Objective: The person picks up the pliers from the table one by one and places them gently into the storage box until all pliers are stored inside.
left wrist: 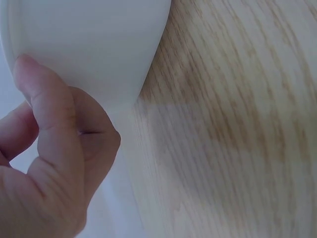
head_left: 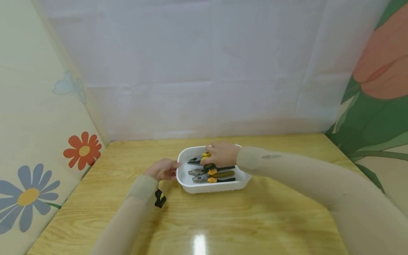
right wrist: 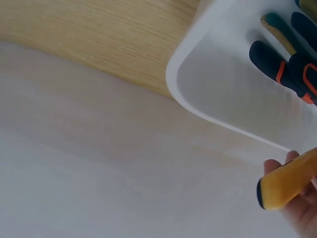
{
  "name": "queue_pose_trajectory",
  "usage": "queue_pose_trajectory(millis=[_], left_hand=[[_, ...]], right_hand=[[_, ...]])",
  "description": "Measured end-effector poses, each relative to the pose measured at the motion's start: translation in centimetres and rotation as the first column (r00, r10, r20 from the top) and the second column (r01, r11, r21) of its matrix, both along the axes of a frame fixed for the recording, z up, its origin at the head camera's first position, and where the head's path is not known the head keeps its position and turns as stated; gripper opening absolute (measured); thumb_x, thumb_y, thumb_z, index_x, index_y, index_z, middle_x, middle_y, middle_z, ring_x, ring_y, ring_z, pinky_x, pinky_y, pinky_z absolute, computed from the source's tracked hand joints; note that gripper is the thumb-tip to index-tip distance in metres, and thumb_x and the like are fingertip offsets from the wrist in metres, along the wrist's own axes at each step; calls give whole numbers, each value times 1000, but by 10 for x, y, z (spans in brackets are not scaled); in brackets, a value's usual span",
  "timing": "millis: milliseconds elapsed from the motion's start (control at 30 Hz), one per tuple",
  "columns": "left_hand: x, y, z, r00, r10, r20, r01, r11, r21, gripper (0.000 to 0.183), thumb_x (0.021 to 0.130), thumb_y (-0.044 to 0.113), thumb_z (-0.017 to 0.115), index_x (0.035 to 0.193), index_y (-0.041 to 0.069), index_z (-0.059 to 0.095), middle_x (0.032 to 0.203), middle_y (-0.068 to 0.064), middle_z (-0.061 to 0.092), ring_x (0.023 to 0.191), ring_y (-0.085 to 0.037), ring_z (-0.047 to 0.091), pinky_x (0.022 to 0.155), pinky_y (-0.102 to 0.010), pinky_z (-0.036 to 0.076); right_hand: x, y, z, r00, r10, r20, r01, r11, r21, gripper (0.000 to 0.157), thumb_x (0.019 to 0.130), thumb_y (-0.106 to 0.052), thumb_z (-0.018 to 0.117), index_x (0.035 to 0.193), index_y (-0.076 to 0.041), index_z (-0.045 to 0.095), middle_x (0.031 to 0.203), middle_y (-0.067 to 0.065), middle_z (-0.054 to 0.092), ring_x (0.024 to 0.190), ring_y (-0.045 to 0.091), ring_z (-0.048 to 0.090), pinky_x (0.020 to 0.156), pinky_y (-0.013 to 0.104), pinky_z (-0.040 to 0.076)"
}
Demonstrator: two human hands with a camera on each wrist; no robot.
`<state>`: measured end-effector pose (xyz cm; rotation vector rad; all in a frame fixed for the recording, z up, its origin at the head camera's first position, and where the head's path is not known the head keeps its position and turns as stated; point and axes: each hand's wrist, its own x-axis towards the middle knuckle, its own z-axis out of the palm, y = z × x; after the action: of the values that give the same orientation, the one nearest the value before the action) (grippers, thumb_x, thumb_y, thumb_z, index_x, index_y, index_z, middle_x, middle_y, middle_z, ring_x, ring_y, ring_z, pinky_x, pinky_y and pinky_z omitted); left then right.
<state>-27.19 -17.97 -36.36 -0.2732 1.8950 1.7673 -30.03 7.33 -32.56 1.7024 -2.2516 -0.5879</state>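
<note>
A white plastic tray (head_left: 210, 189) stands on the wooden table with several pliers (head_left: 220, 174) lying in it, their handles pointing right. My left hand (head_left: 164, 169) grips the tray's left end, the thumb against the rim and the other fingers curled outside, as the left wrist view shows. Over the tray's back part, my right hand (head_left: 222, 154) holds yellow-handled pliers (right wrist: 287, 184). Their head points left in the head view, partly covered by my fingers. Dark handles with orange trim (right wrist: 270, 62) lie in the tray near that hand.
The wooden table (head_left: 197, 216) extends around the tray. Behind it hangs a white cloth (head_left: 210, 78). Flower-patterned panels (head_left: 28, 141) flank the table on both sides. A black and yellow object (head_left: 160, 198) shows beside my left wrist.
</note>
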Motion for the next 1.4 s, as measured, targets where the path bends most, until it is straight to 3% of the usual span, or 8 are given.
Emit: queue_pose_trajectory(millis=[200,400,600,700,1000,1267,1400], left_hand=[[0,0,0,1000,5,4,-5,1000,15,26,102,4,44,123,-11,47,85,-7,50,73,-13,52,63,-19,53],[1,-1,0,1000,8,10,-8,1000,-4,29,102,5,44,125,-11,46,85,-7,50,72,-14,52,62,-19,53],[3,0,-1,1000,0,7,0,1000,0,22,101,5,45,118,-9,48,84,-7,50,71,-13,52,61,-18,52],[2,1,-2,1000,-16,7,16,1000,7,17,102,5,44,113,-6,49,83,-6,50,71,-13,52,61,-18,52],[-1,6,-1,1000,-18,7,18,1000,11,13,101,5,44,110,-4,48,82,-6,49,69,-12,51,60,-17,52],[0,2,-3,1000,-4,14,3,999,35,22,101,4,43,119,-9,47,82,-6,50,70,-12,50,58,-17,50],[1,-1,-2,1000,9,0,-9,998,58,21,101,2,41,118,-10,46,84,-6,49,72,-12,51,62,-18,50]], right_hand=[[-6,0,-8,999,-30,22,28,997,69,41,95,-17,56,131,-36,55,110,11,54,82,22,52,53,28,49],[-10,-1,-17,999,-15,30,12,997,77,41,95,-20,57,132,-37,54,110,11,54,86,25,55,58,34,55],[-16,0,-32,998,50,28,-51,996,67,39,96,-38,59,134,-39,54,108,9,55,87,22,55,74,35,54],[-16,4,-39,997,58,43,-60,997,47,39,96,-43,57,135,-38,54,111,10,54,89,23,54,73,35,53],[-6,12,-35,985,-44,164,35,998,61,43,101,-42,49,142,-31,50,132,16,49,103,28,54,79,39,54],[2,19,-22,930,-179,322,189,982,-2,45,100,-35,55,141,-18,52,130,14,52,111,30,53,96,43,47],[9,24,-9,870,-281,405,317,948,-23,41,101,-30,52,139,-14,54,126,15,55,111,32,53,98,47,46]])
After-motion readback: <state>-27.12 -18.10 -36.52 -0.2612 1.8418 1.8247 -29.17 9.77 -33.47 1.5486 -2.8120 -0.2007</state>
